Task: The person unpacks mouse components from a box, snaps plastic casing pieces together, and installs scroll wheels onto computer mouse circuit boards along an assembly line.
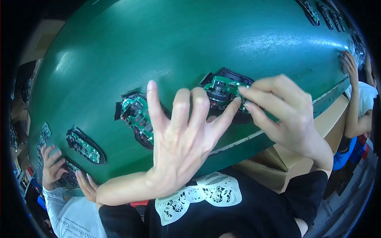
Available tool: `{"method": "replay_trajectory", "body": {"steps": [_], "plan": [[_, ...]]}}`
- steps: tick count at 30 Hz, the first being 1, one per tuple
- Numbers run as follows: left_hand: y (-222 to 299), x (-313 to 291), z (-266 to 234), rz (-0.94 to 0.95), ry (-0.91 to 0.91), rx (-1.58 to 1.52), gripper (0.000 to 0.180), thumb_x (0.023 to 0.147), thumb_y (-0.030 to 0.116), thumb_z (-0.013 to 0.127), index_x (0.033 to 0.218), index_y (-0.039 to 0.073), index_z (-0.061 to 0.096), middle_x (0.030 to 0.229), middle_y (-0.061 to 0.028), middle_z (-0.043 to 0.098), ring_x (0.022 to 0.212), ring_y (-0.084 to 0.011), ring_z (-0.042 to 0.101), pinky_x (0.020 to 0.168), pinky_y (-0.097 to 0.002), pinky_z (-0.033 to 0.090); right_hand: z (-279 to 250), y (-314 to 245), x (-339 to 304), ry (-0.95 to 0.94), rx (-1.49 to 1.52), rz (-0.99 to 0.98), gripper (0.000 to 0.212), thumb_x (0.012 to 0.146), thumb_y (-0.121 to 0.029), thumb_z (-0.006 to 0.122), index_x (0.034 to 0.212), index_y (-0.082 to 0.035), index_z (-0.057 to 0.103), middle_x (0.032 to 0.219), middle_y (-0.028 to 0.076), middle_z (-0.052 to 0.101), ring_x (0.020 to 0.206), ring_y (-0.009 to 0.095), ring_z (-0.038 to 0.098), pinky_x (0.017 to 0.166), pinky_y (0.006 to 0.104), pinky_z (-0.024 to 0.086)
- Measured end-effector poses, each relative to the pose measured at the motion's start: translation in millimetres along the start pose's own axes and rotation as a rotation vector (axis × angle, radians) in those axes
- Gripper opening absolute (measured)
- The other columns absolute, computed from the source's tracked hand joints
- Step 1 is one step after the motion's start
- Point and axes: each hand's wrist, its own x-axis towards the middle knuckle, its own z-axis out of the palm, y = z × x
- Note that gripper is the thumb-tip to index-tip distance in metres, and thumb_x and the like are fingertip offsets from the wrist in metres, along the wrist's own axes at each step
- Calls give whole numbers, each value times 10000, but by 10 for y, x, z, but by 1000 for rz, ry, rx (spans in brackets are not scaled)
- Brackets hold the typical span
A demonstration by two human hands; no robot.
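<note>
An opened computer mouse (pixel 229 83) lies on the green work surface, its circuit board and dark scroll wheel (pixel 217 93) exposed. My left hand (pixel 182 127) is spread over the near side, two fingers bent beside the mouse and one stretched finger touching the board's near edge. At the board's right side, my right hand (pixel 283 107) pinches with thumb and fingertips; whatever sits between them is too small or hidden to name. Another opened mouse (pixel 137 115) rests left of my left hand, partly covered by it.
A third opened mouse (pixel 85 146) lies farther left, near a co-worker's hands (pixel 53 166). More board-bearing mouse parts (pixel 309 14) line the far right edge. Another person's arm (pixel 351 79) reaches in at right. A cardboard box (pixel 278 162) stands below the table's near edge.
</note>
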Motion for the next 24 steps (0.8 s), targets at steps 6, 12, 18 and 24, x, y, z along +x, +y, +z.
{"method": "replay_trajectory", "body": {"steps": [6,12,18,24], "plan": [[49,-21,116,-71,111,-13,463,779,191,683,1183,413,640,1172,-104,494,1177,-304,486,1087,-691,301,166,16,364,-120,199,160,415,808,-141,797,1197,-39,694,1025,96,643,803,189,562,709,294,475],[40,-4,172,-40,139,-48,539,833,133,619,1308,386,581,1182,-147,498,1170,-327,497,1063,-720,305,95,103,167,-163,278,348,415,817,-245,812,1192,-93,718,920,54,612,693,149,480,638,294,454],[36,31,209,-2,176,-95,555,834,118,626,1328,364,576,1192,-164,498,1179,-339,502,1055,-724,309,73,30,295,-121,318,321,422,793,-239,831,1176,-99,721,926,49,613,675,146,483,622,296,457],[-133,-178,-244,-6,6,-239,606,766,191,779,1331,311,595,1340,-180,484,1284,-382,449,1098,-672,296,120,-29,227,89,-185,-146,485,764,-309,821,1196,-143,677,1021,62,631,917,256,634,710,359,560]]}}
